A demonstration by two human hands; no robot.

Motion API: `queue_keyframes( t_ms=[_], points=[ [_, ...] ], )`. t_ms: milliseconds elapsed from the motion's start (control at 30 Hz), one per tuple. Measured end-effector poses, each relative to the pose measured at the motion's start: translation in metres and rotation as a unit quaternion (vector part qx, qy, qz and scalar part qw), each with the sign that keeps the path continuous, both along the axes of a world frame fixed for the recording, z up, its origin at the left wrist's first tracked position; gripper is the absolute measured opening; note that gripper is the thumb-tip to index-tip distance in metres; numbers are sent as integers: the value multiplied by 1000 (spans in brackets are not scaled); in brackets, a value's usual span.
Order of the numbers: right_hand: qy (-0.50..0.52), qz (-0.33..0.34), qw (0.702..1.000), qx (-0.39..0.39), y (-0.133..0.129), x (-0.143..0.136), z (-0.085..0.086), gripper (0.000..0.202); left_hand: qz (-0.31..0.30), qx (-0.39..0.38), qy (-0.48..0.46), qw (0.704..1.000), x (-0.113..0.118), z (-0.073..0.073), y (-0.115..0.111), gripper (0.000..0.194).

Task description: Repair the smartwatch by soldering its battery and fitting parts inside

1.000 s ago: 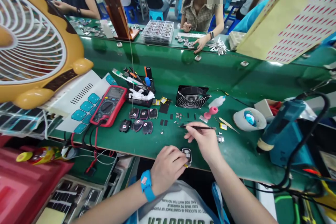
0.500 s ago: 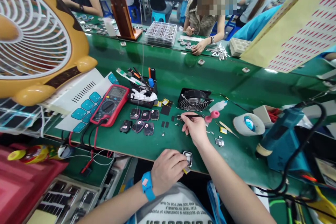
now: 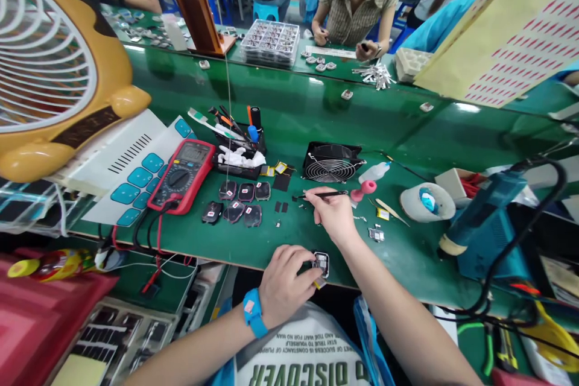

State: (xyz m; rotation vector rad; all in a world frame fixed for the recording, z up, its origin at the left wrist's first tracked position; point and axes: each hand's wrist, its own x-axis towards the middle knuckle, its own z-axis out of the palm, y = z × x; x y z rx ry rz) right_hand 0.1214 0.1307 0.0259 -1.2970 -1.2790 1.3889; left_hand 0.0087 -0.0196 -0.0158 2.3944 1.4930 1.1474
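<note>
My left hand [image 3: 284, 283], with a blue wristband, pinches a small square watch body [image 3: 321, 263] at the near edge of the green bench [image 3: 235, 241]. My right hand [image 3: 332, 214] holds black tweezers [image 3: 323, 194] level, their tip pointing left over a scatter of tiny parts [image 3: 304, 200] in front of the black cooling fan [image 3: 332, 164]. Several dark watch backs [image 3: 237, 202] lie in two rows to the left of the tweezers.
A red multimeter [image 3: 181, 176] with leads sits left, beside a tool tray [image 3: 239, 151]. A yellow desk fan [image 3: 54, 66] fills the upper left. A blue hot-air tool [image 3: 491, 223] and white cup [image 3: 427, 202] stand right. Other people work across the conveyor [image 3: 316, 108].
My right hand with the tweezers has moved forward and left, from beside the watch body to the tiny parts near the cooling fan. My left hand keeps holding the watch body.
</note>
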Motion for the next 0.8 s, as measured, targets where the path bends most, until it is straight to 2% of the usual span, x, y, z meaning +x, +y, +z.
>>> queue_keyframes(
  t_ms=[133,233,333,467,533,667,800],
  points=[
    [22,10,1000,-5,-16,13,12,38,12,0,-7,1000,0,0,0,16],
    [51,14,999,-12,-34,31,26,31,2,-7,-3,1000,-1,1,1,15],
    [96,22,993,-58,-56,53,33,26,-8,-9,8,1000,-3,2,2,13],
    [169,44,969,-177,-82,76,23,33,-33,1,23,999,-5,4,6,12],
    [166,40,964,-202,-90,82,14,35,-38,3,24,999,-6,5,7,14],
    [122,11,976,-177,-96,89,0,35,-42,-14,30,999,-6,7,8,10],
    [120,8,979,-168,-93,91,-3,34,-44,-20,33,998,-6,6,9,9]
  ],
)
